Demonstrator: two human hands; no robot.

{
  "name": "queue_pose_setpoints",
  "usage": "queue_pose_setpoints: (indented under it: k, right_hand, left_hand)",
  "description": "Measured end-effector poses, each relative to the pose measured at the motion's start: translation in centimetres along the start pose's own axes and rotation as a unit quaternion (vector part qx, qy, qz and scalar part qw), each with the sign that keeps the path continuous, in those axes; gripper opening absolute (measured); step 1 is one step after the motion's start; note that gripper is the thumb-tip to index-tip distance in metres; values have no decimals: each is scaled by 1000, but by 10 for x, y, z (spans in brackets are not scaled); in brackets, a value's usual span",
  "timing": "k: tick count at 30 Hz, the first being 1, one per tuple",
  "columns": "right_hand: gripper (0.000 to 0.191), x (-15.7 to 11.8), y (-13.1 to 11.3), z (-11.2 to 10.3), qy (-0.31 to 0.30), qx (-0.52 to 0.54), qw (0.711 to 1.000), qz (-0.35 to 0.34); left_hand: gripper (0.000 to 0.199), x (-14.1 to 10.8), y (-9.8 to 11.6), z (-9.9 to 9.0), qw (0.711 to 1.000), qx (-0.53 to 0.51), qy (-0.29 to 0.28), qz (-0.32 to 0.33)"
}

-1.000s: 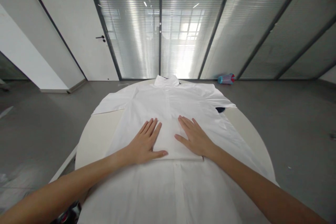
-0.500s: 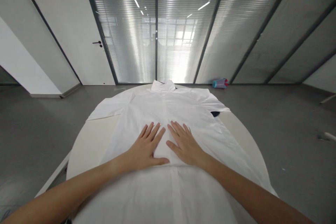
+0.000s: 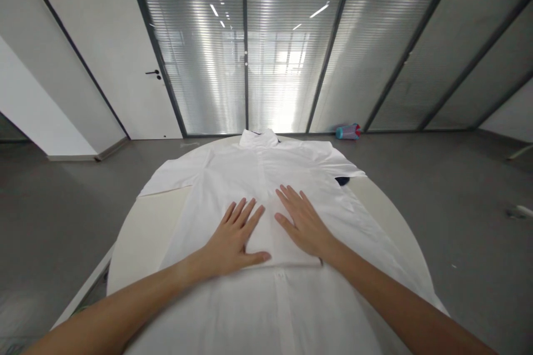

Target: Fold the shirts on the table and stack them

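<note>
- Left hand [image 3: 233, 241] and right hand [image 3: 303, 223]: flat, fingers spread, palms pressed side by side on white shirt [image 3: 266, 177]; nothing clasped.
- White shirt: spread over round table [image 3: 144, 227], long axis running away from wearer, collar [image 3: 258, 137] at far edge, hem nearest.
- Folded edge just under both palms.
- Dark item [image 3: 342, 180] peeking from beneath right sleeve.
- Blue-and-red cylinder [image 3: 348, 131] on floor by glass wall, well apart.
</note>
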State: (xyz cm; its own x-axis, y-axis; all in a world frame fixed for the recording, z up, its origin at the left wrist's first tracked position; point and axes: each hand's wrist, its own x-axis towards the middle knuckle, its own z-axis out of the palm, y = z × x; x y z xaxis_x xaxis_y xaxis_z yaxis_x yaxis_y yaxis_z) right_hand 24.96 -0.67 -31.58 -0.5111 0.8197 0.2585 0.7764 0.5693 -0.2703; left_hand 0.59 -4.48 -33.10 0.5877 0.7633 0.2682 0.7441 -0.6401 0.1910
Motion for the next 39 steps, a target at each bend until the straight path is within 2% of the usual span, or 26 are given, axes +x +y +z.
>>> queue_pose_setpoints:
  k: [5, 8, 12, 17, 21, 25, 28, 31, 34, 36, 39]
  right_hand:
    - [72, 0, 5, 12, -59, -14, 998, 26]
    - [74, 0, 4, 17, -58, -20, 998, 29]
    - [71, 1, 9, 13, -41, -16, 999, 13]
    - [72, 2, 19, 8, -41, -62, 997, 36]
    - [81, 2, 21, 13, -68, -66, 994, 60]
    - [78, 1, 24, 11, -74, -35, 994, 66]
    - [73, 1, 31, 2, -40, -28, 996, 79]
    - [69, 1, 36, -9, 19, -32, 995, 93]
    - [66, 1, 29, -14, 31, 17, 998, 53]
    - [66, 1, 19, -13, 1, 60, 998, 9]
    - [66, 1, 4, -9, -54, 63, 996, -43]
  left_hand:
    - [97, 0, -1, 0, 1000, 2, -11, 3]
    - [97, 0, 0, -1, 1000, 6, -16, -3]
    - [95, 0, 1, -4, 1000, 5, -23, -5]
    - [74, 0, -7, -9, 999, -1, -43, -28]
    - [80, -2, -11, -10, 997, 24, -43, -55]
    - [78, -5, -14, -13, 996, 27, -63, -51]
    - [76, -8, -31, -16, 994, 28, -70, -78]
    - [74, -9, -60, -21, 988, 29, -59, -142]
    - [72, -5, -76, -30, 983, 11, -21, -183]
    - [71, 2, -68, -37, 987, -21, 13, -158]
    - [65, 17, -31, -42, 992, -88, 25, -82]
